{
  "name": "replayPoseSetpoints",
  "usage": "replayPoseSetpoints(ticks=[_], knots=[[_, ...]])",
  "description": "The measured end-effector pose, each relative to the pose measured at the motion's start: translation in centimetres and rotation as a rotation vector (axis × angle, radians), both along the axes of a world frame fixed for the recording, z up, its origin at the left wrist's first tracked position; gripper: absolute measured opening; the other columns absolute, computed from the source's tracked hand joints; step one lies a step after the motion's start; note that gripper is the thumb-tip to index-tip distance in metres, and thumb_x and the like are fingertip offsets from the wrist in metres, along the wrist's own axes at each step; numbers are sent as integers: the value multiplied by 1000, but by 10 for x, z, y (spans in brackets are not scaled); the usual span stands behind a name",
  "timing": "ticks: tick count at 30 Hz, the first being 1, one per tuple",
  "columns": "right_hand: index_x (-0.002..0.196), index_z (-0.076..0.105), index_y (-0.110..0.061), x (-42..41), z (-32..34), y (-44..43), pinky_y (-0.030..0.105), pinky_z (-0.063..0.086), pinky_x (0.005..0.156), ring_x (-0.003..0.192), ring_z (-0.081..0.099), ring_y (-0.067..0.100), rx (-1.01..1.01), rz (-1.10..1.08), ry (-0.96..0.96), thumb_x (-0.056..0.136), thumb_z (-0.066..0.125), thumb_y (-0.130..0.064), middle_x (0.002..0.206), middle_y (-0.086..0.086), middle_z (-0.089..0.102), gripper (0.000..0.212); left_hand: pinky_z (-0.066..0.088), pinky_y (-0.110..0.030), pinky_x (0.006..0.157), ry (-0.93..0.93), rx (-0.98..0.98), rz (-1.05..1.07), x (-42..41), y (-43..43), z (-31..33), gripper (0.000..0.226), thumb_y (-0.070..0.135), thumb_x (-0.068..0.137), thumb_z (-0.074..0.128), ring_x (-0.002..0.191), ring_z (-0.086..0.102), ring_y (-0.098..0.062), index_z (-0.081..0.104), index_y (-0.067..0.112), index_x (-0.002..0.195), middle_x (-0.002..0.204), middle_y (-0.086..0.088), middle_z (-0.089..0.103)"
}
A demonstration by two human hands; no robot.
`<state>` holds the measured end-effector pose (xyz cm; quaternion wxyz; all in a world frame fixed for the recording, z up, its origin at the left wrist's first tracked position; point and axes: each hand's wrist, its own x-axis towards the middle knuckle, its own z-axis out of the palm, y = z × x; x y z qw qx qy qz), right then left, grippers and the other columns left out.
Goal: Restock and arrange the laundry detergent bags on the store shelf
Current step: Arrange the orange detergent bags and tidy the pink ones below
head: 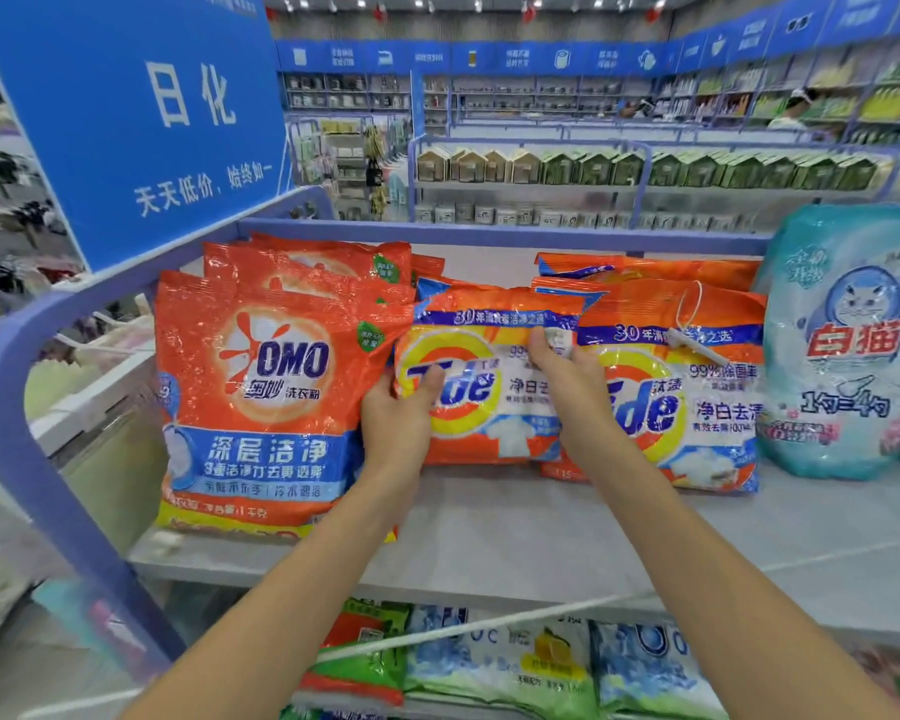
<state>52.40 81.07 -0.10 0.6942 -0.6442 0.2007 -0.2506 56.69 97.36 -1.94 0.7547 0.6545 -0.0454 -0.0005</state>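
An orange Tide detergent bag (pixel 494 387) leans on the grey top shelf (pixel 515 527) in the middle. My left hand (pixel 398 413) grips its left edge, thumb over the front. My right hand (pixel 567 376) holds the bag's upper right part, fingers curled at a white tag. A second Tide bag (pixel 697 402) stands just to the right, with more Tide bags (pixel 645 265) behind. Orange OMO bags (pixel 261 402) stand in a row at the left. A teal cat-logo bag (pixel 848 350) stands at the far right.
A blue shelf rail (pixel 37 407) curves round the left end and back. A blue hanging sign (pixel 141 111) is up left. More detergent bags (pixel 515 662) fill the lower shelf. The front strip of the top shelf is bare. Other aisles lie behind.
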Motion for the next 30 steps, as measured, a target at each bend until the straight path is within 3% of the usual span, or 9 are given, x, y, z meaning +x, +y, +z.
replayPoseSetpoints(ticks=[2, 5, 8, 10, 13, 16, 19, 23, 30], knots=[[82, 66, -20, 21, -6, 3, 43, 57, 80, 81, 72, 24, -33, -41, 50, 97, 65, -45, 85, 5, 71, 30, 54, -46, 100, -60, 104, 129, 12, -8, 0, 25, 29, 96, 68, 106, 70, -21, 71, 19, 118, 113, 2, 76], [77, 57, -21, 30, -13, 9, 38, 47, 67, 71, 62, 22, -134, -108, 45, 100, 59, -49, 78, 10, 62, 36, 36, -33, 116, -112, 229, 167, 14, -14, -5, 44, 32, 102, 58, 134, 52, -23, 53, 17, 144, 144, -1, 58], [89, 65, -19, 18, -11, 13, 41, 58, 74, 83, 73, 20, -169, -146, 22, 97, 65, -47, 90, 6, 74, 29, 23, -19, 111, -156, 265, 73, 11, -7, -13, 54, 35, 106, 49, 141, 36, -8, 34, 22, 156, 151, 11, 42], [110, 66, -24, 2, -15, 11, 45, 61, 86, 95, 74, 15, -210, -113, 25, 93, 71, -42, 102, -5, 76, 25, 28, -26, 117, -198, 221, -23, 10, 3, -17, 58, 35, 102, 57, 142, 40, -10, 35, 25, 155, 154, 9, 44], [123, 55, -30, -31, -23, 9, 43, 59, 93, 99, 72, 6, -296, -41, 67, 87, 80, -31, 107, -14, 74, 44, 44, -43, 113, -144, 278, -119, 6, 15, -26, 87, 41, 78, 79, 130, 55, -11, 33, 32, 152, 143, 10, 55], [130, 42, -34, -60, -36, 11, 36, 57, 94, 100, 69, -1, -431, 32, 212, 76, 90, -22, 111, -21, 69, 73, 45, -31, 104, -130, 455, -252, -11, 23, -40, 109, 28, 62, 92, 118, 58, -4, 23, 31, 146, 131, 15, 55], [142, 35, -33, -71, -50, 23, 34, 55, 91, 110, 67, 12, -647, 89, 338, 63, 94, -27, 127, -13, 67, 99, 43, -38, 110, -245, 624, -252, -18, 24, -48, 122, 29, 56, 87, 131, 51, -14, 16, 27, 154, 144, 7, 50], [135, 38, -21, -54, -56, 35, 28, 44, 75, 109, 66, 27, -812, -17, 346, 74, 85, -26, 124, -1, 65, 77, 44, -36, 109, -353, 611, -107, -7, 17, -50, 114, 0, 64, 85, 132, 51, -15, 21, 29, 154, 143, 5, 52], [131, 40, -12, -23, -49, 27, 35, 46, 73, 108, 64, 34, -904, -29, 436, 77, 82, -25, 122, 9, 65, 69, 36, -40, 113, -289, 744, -120, 15, 2, -40, 136, 10, 69, 89, 142, 39, -32, -10, 16, 161, 160, -13, 33]])
